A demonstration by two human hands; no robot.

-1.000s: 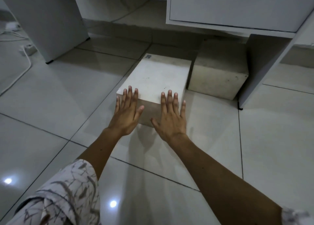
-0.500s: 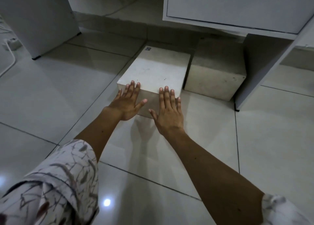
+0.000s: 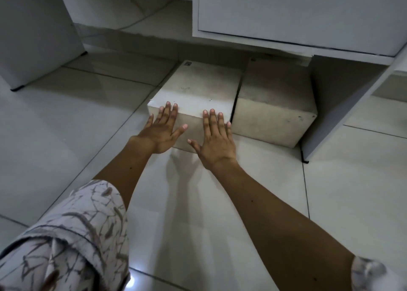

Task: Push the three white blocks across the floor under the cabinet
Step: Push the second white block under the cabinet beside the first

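Both hands, left hand [image 3: 161, 132] and right hand [image 3: 214, 142], press flat-fingered against a white block [image 3: 198, 88] beside a second block [image 3: 275, 106] beneath the cabinet [image 3: 297, 11].

Floor [image 3: 66, 136]: glossy glazed tile, smooth, reflecting light spots. Near block [image 3: 198, 88]: matt, chalky white, faintly scuffed, small printed label at far corner. Second block [image 3: 275, 114]: matt, rougher, speckled, concrete-like. Cabinet [image 3: 297, 11]: smooth matt white panel, laminate-like. Sleeve [image 3: 72, 235]: soft printed cloth.
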